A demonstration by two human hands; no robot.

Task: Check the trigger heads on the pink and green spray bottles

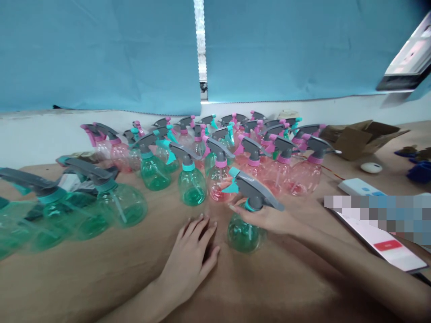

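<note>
The person's right hand (266, 219) grips a green bottle (243, 235) around its neck, under the grey spray head (256, 188). The bottle is just right of the left hand (188, 251), which lies palm down on the bench (121, 269), fingers slightly spread. Pink bottles (306, 177) stand beyond both hands.

On the desk (134, 269) were over twenty spray bottles (191, 186), too crowded for an exact count; towards its right edge, one cardboard box (352, 141), one white oval object (371, 167), one lit screen (400, 255).
</note>
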